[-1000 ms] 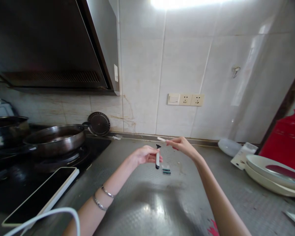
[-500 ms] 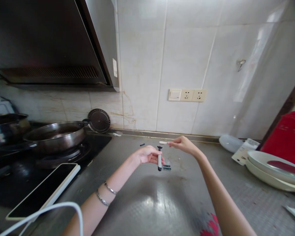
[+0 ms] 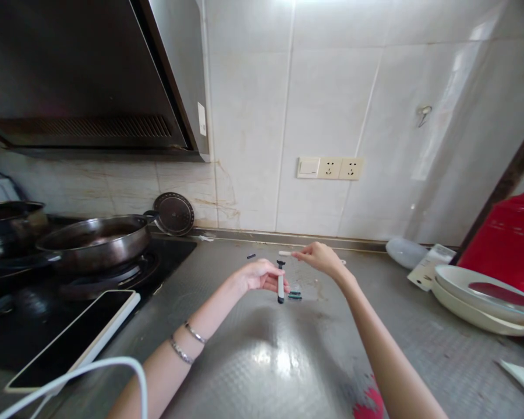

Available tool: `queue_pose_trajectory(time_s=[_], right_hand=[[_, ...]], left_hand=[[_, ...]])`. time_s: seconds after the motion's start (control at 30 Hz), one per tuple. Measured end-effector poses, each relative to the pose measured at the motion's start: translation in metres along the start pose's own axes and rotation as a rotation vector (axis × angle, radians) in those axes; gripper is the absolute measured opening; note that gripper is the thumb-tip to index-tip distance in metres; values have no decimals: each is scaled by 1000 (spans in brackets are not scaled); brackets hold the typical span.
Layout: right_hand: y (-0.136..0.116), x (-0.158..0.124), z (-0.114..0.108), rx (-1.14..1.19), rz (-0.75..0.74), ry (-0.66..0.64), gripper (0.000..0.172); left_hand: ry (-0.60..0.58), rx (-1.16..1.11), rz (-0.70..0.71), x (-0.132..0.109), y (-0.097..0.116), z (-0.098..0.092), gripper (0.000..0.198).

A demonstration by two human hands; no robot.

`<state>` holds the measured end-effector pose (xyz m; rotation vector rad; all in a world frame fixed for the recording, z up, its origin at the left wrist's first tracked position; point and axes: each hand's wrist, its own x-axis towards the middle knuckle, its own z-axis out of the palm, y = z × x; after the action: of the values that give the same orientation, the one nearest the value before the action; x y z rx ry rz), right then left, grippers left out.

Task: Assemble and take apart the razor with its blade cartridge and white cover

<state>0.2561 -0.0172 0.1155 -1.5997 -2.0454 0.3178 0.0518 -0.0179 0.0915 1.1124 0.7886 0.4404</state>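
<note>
My left hand (image 3: 263,274) is closed around a razor handle (image 3: 280,287), which is white with a black end and stands roughly upright with its black forked top (image 3: 280,263) bare of any blade head. Just beyond that top, my right hand (image 3: 318,257) pinches a short white stick-like piece (image 3: 284,254) lying level; its kind cannot be made out. Beside the razor handle, small dark green-and-black razor cartridges (image 3: 295,295) lie on the steel counter (image 3: 227,361). Another small dark piece (image 3: 251,256) rests farther back on the left.
On the left are the stove with a pan (image 3: 96,235), a pot (image 3: 11,227) and a phone (image 3: 72,340) with a white cable (image 3: 91,365) crossing the front. Stacked plates (image 3: 484,308), a clear bowl (image 3: 405,253) and a white card (image 3: 430,267) stand at right, near a red object (image 3: 506,238).
My right hand has edged slightly left with the white piece, closer over the razor's forked top. My left hand keeps the razor in the same hold. The view has shifted a little.
</note>
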Motion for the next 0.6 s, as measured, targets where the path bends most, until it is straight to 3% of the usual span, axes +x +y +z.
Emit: queue_pose_trajectory(time_s=[0.07, 0.2, 0.33, 0.47, 0.6], right_hand=[[1, 0, -1, 21, -16, 21, 53], [4, 0, -2, 186, -103, -194, 56], [6, 1, -1, 97, -28, -59, 57], [3, 1, 1, 158, -72, -191, 56], [1, 0, 2, 59, -27, -64, 56]], left_hand=[[5, 2, -10, 1, 0, -1, 14], [9, 8, -16, 0, 1, -1, 19], [13, 8, -1, -2, 2, 0, 18], [12, 19, -5, -2, 2, 1, 15], [6, 30, 3, -2, 2, 0, 14]])
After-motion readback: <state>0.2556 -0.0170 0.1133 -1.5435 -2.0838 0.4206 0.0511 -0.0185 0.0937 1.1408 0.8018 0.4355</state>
